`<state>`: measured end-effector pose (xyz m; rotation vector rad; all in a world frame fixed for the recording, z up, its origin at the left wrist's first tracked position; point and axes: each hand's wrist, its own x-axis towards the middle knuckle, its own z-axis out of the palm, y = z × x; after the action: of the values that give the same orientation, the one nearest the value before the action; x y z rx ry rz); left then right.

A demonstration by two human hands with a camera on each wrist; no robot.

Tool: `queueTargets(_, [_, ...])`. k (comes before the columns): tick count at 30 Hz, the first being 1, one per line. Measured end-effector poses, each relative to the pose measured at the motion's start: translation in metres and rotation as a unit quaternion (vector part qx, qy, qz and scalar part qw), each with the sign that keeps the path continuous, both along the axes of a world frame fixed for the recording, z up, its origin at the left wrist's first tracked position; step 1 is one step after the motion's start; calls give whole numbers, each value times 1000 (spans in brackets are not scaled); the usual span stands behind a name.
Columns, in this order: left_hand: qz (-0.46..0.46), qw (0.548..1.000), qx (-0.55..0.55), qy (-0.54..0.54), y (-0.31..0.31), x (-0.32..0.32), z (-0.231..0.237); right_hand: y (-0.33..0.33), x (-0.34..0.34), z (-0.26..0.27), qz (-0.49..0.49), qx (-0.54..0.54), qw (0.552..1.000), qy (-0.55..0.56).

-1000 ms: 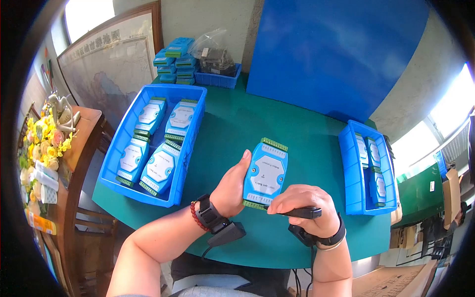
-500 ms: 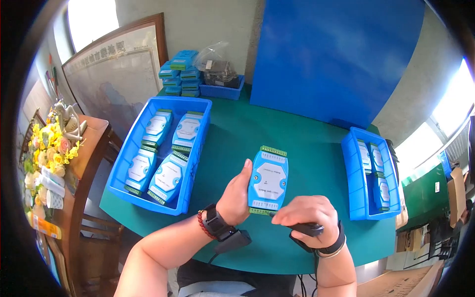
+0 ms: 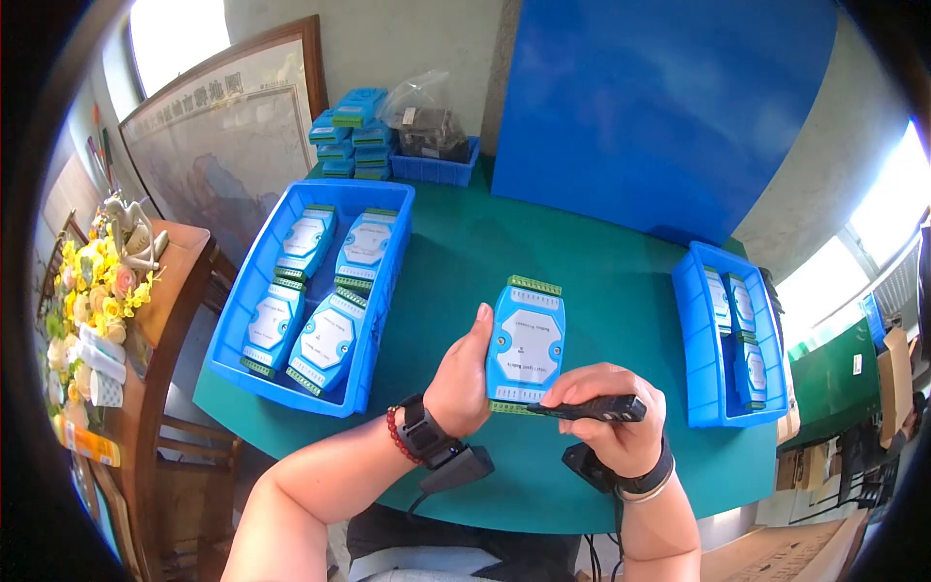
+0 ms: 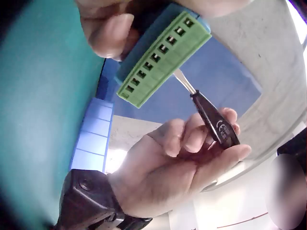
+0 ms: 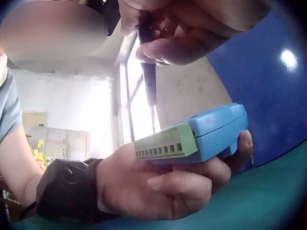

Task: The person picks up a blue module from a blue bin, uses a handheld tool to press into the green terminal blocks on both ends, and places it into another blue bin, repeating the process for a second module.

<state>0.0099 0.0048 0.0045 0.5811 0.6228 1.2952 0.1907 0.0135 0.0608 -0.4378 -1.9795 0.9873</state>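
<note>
My left hand [image 3: 462, 384] grips a blue electronic module [image 3: 526, 338] by its side, white label facing up. Green terminal blocks line its two ends; the near terminal block [image 4: 160, 60] shows a row of square openings in the left wrist view. In my right hand [image 3: 628, 448] is a screwdriver [image 4: 209, 114] with a black handle and a flat metal blade. Its tip is right at the near terminal block, on the side where the label lies. The right wrist view shows the left fingers [image 5: 187, 189] curled beneath the module.
A blue bin [image 3: 225, 373] on the left holds several similar modules. Another blue bin [image 3: 729, 412] stands on the right with more of them. Stacked modules [image 3: 355, 131] and a small blue tray [image 3: 436, 172] with a plastic bag sit at the back of the green table [image 3: 436, 252].
The right hand has turned about the screwdriver, its handle dipping and then coming back up nearly level. The tip stays by the near terminal block, and the left hand still holds the module.
</note>
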Motion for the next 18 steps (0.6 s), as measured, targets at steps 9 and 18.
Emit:
queueTargets(9, [45, 999, -21, -5, -2, 4, 5, 0, -3, 4, -20, 70, 997, -24])
queueTargets(18, [49, 999, -8, -4, -2, 5, 3, -5, -5, -4, -61, -45, 997, 10])
